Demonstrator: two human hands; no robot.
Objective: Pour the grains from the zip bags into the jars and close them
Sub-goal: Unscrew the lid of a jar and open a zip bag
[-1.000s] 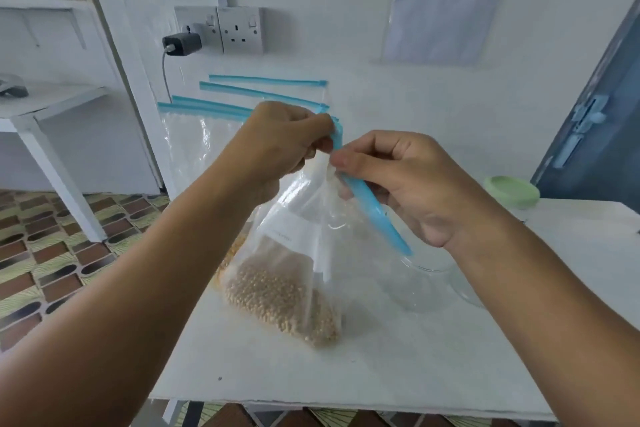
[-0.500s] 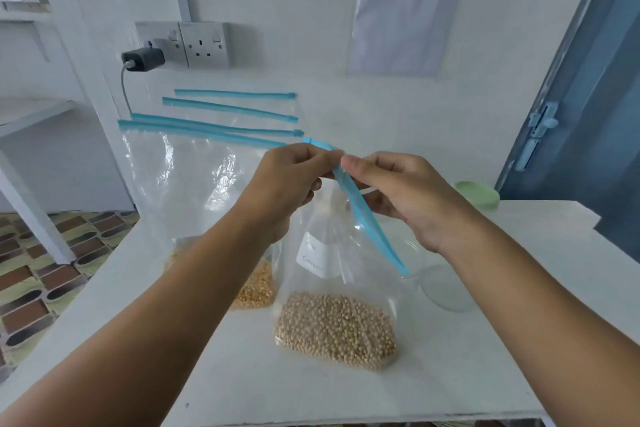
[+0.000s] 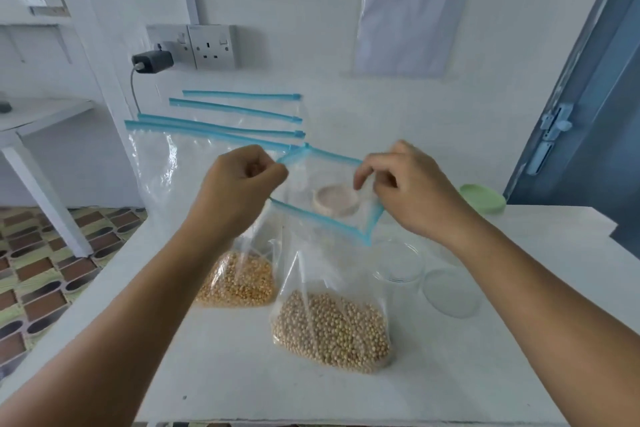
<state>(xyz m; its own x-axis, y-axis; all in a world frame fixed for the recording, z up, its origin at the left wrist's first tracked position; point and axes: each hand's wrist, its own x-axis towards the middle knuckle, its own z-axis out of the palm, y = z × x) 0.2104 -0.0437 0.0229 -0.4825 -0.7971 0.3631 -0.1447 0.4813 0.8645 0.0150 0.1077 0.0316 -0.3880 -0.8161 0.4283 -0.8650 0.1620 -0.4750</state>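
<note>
A clear zip bag (image 3: 330, 326) with pale round grains stands on the white table (image 3: 221, 374). Its blue zip mouth (image 3: 322, 215) is pulled wide open. My left hand (image 3: 239, 191) pinches the left side of the mouth and my right hand (image 3: 408, 191) pinches the right side. Behind it to the left stands a second bag with yellow grains (image 3: 239, 279). Two clear glass jars (image 3: 398, 262) (image 3: 452, 293) stand open to the right of the bag. A green lid (image 3: 483, 198) lies at the back right, and a pinkish lid (image 3: 336, 199) shows through the open bag.
Several more zip bags with blue strips (image 3: 221, 121) lean against the wall behind. A double socket with a black plug (image 3: 152, 61) is above them. A blue door (image 3: 588, 107) stands at the right; the table's left edge drops to a patterned floor (image 3: 45, 270).
The bag's zip was shut and held between both hands; now my hands have moved apart and the mouth gapes open. The view has shifted right.
</note>
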